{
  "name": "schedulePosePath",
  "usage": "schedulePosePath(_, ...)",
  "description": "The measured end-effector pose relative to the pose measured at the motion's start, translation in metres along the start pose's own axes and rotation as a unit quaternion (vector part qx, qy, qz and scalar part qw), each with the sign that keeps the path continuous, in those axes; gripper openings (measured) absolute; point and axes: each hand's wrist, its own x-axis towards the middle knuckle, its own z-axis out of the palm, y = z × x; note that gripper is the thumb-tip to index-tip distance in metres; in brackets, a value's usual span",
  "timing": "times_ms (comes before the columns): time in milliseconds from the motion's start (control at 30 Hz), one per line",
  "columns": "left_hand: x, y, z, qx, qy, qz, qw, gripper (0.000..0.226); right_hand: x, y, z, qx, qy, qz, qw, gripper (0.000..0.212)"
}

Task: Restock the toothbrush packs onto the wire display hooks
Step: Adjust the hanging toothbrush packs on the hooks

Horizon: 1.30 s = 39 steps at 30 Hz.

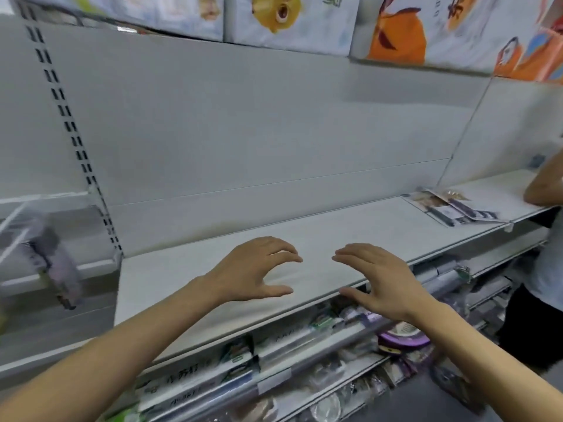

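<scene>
My left hand [254, 269] and my right hand [380, 280] hover side by side over a bare white shelf [198, 269], fingers spread and curved, holding nothing. Several flat packs [451, 207], likely toothbrush packs, lie on the same shelf far to the right. At the left edge a blurred dark pack [53, 266] hangs from white wire hooks [13, 226] on the neighbouring bay.
A second person [542, 239] stands at the right with an arm on the shelf. Below the shelf, lower shelves [304, 360] hold boxed rolls and bagged goods. Large printed packs [304, 22] sit on the top shelf. A slotted upright [73, 129] divides the bays.
</scene>
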Motion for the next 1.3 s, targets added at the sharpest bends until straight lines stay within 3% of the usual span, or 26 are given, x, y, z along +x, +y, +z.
schedulePosePath(233,0.136,0.014,0.098,0.012,-0.002,-0.043,0.999,0.051,-0.024,0.183,0.024,0.014,-0.040,-0.021,0.999,0.059)
schedulePosePath(433,0.288,0.047,0.164,0.002,-0.032,-0.068,0.997,0.051,-0.050,0.356,-0.002,-0.002,-0.076,0.012,0.997,0.061)
schedulePosePath(600,0.412,0.062,0.218,-0.014,-0.055,-0.085,0.995,0.062,-0.052,0.480,-0.010,-0.025,-0.067,0.128,0.989,0.065)
schedulePosePath(700,0.477,0.071,0.257,-0.033,-0.082,-0.092,0.992,0.069,-0.053,0.535,0.003,-0.032,-0.115,0.211,0.970,0.077)
schedulePosePath(867,0.554,0.095,0.321,-0.064,-0.153,-0.125,0.978,0.087,-0.057,0.577,0.016,-0.014,-0.203,0.271,0.941,0.081)
schedulePosePath(933,0.561,0.097,0.342,-0.055,-0.172,-0.128,0.975,0.088,-0.057,0.583,0.013,-0.036,-0.196,0.253,0.947,0.074)
schedulePosePath(1100,0.545,0.086,0.357,-0.030,-0.128,-0.114,0.985,0.067,-0.054,0.582,0.004,-0.091,-0.214,0.217,0.948,0.073)
schedulePosePath(1300,0.506,0.073,0.330,-0.007,-0.139,-0.106,0.985,0.064,-0.036,0.543,0.001,-0.107,-0.149,0.116,0.976,0.062)
